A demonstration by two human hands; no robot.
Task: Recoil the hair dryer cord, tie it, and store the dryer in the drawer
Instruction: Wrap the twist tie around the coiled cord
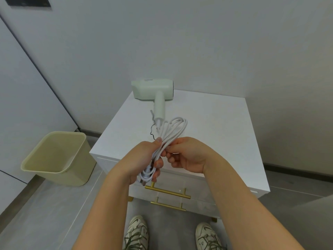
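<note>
A pale green hair dryer lies on the far left part of the white cabinet top, its handle pointing toward me. Its white cord is gathered into several long loops that rise from my hands. My left hand grips the middle of the bundle, and the plug sticks out below its fingers. My right hand pinches the loops from the right side. A thin dark twist tie dangles from the cord near the handle's end. Two drawers with gold bar handles sit shut below.
A beige plastic bin stands on the grey floor to the left of the cabinet. Walls close in behind and to the right. My two sneakers are right in front of the drawers.
</note>
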